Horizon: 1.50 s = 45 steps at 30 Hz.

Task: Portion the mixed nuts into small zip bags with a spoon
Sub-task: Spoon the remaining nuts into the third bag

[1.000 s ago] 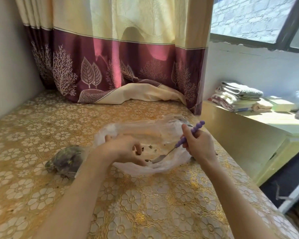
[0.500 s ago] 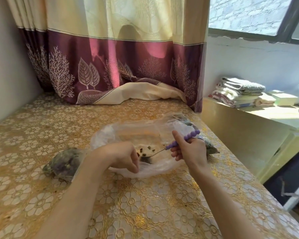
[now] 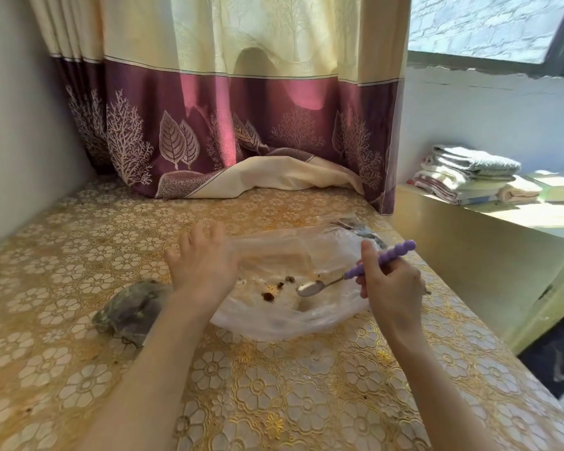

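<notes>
A large clear plastic bag lies open on the table, with only a few dark nut pieces left inside. My left hand pinches the bag's left rim and holds it up. My right hand grips a spoon by its purple beaded handle; the metal bowl points left inside the bag and looks empty. A small filled zip bag of nuts lies on the table left of my left forearm. Another filled small bag peeks out behind the big bag.
The table wears a gold floral lace cover and ends close at the right. A maroon-and-cream curtain hangs at the back, its hem resting on the table. Folded towels lie on a ledge at right. A wall stands at left.
My left hand has moved up and back, lifting the bag's rim. The spoon has shifted right within the bag, with my right hand raised slightly.
</notes>
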Available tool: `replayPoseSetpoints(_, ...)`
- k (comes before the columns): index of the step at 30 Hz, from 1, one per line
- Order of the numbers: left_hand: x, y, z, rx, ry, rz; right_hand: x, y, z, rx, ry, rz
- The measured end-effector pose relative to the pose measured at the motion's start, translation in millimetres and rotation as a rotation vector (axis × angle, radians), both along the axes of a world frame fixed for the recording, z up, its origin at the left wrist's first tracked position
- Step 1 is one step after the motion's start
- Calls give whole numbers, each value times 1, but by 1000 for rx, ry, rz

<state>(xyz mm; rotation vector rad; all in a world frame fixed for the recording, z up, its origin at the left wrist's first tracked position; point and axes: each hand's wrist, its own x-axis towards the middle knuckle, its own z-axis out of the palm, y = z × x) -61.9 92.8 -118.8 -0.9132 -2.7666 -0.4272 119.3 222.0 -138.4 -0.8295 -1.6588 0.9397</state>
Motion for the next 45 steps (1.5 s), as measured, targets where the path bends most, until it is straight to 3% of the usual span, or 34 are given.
replayPoseSetpoints(5,3,3,-16,25,-137,84,2,-2,-4,15,-36,35)
replayPoseSetpoints(13,7,6,-4,328,60,-141,0,0,-12,-112,20,43)
replayPoseSetpoints(20,19,4,18,502,185,-328,-7,1,-21,-340,97,108)
replayPoseSetpoints(29,24,0,26,527,206,-376,-8,5,-25,-546,267,123)
replayPoseSetpoints(36,32,0,34,506,164,-588,-11,4,-26,-709,386,164)
replayPoseSetpoints(45,22,-1,28,503,173,-510,-8,1,-20,-693,373,233)
